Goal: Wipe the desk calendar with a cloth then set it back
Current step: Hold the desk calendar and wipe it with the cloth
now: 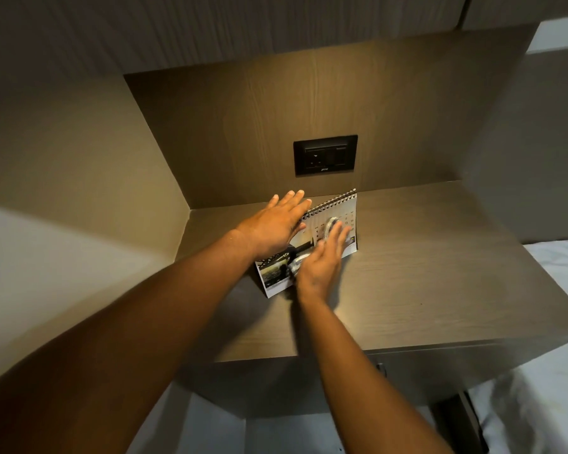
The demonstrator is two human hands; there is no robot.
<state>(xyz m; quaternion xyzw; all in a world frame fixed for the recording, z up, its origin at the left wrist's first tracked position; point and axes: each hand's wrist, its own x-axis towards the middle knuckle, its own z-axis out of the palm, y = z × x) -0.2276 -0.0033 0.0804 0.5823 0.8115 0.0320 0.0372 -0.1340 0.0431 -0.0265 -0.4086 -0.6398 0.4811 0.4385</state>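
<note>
Desk calendar, spiral-bound tent type, stands centre frame on the wooden desk, just below the wall socket. Prob. light card, stiff enough to stand but tips easily; best held along the wire spine or base edge, not the thin pages. Left hand lies flat, fingers spread, steadying the spine's upper-left end. Right hand presses a grey cloth to the front page, fingers fairly flat. Cloth mostly hidden, motion-blurred; page print unreadable; calendar's back and rear foot out of view.
</note>
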